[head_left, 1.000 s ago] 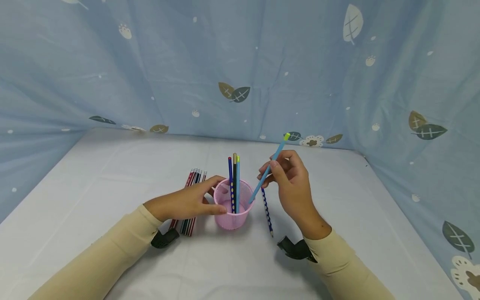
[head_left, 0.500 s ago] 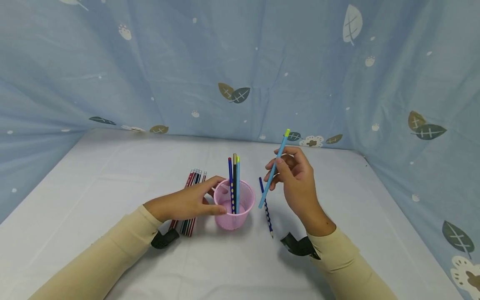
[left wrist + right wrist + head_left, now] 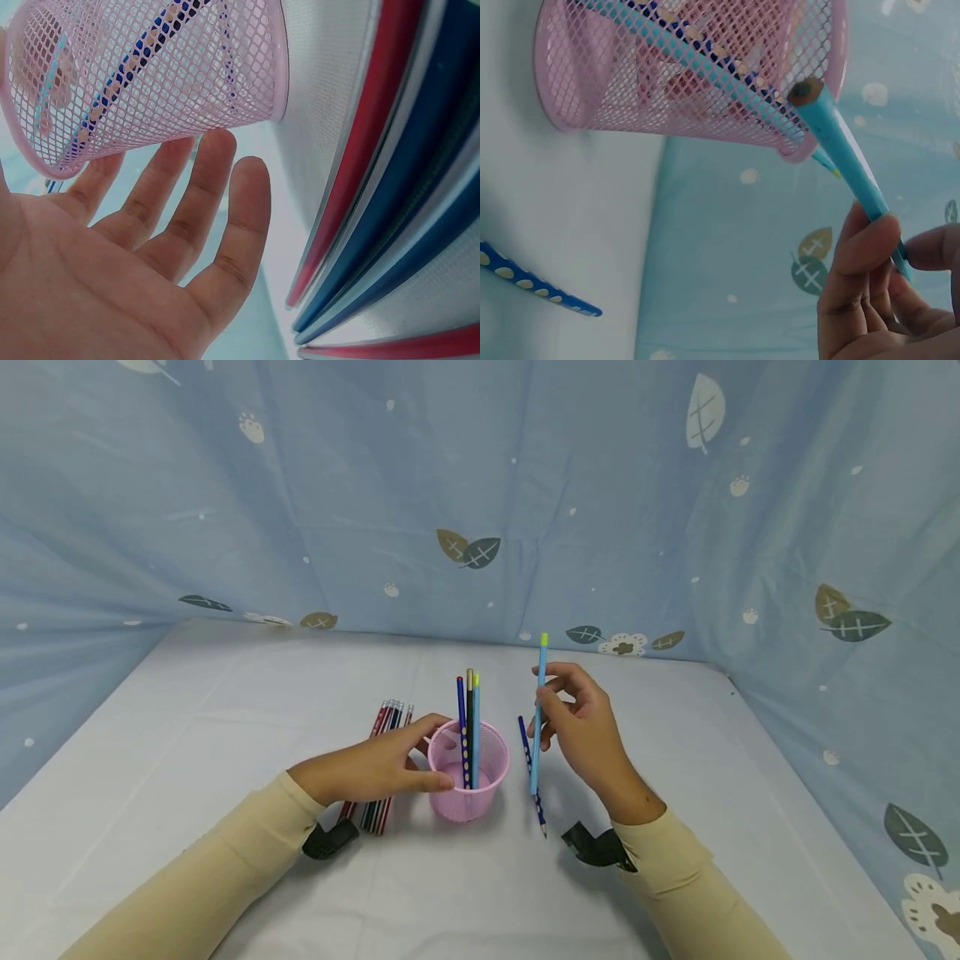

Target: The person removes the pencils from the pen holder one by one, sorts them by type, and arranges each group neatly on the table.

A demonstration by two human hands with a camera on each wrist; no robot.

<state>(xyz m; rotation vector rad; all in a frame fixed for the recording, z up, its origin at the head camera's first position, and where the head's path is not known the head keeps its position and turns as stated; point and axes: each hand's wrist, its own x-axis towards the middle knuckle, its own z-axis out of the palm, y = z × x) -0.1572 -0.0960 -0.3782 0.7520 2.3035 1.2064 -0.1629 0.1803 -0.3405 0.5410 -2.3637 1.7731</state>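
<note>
My left hand (image 3: 386, 764) holds the pink mesh pencil cup (image 3: 487, 793) from its left side, thumb at the front rim and fingers along the far side. Inside the cup stand a dark blue pencil (image 3: 461, 702), a black pencil (image 3: 470, 697) and a light blue pencil (image 3: 476, 727). Right of the cup, my right hand (image 3: 581, 718) pinches another light blue pencil (image 3: 540, 693) between thumb and fingers. It stands nearly upright, yellow-green end up; its flat, unsharpened end (image 3: 806, 91) shows in the right wrist view. Behind it a blue spotted pencil (image 3: 539, 810) lies on the table.
Several red and dark striped pencils (image 3: 375, 814) lie together left of the cup, partly under the left forearm. The white-covered table (image 3: 247, 693) ends at a blue leaf-print curtain (image 3: 337, 485). Black wrist cameras (image 3: 330, 841) hang below both sleeves.
My right hand has drawn the light blue pencil back from the cup's rim, and the pencil has turned from slanted to nearly upright. My left hand and the cup have stayed in place.
</note>
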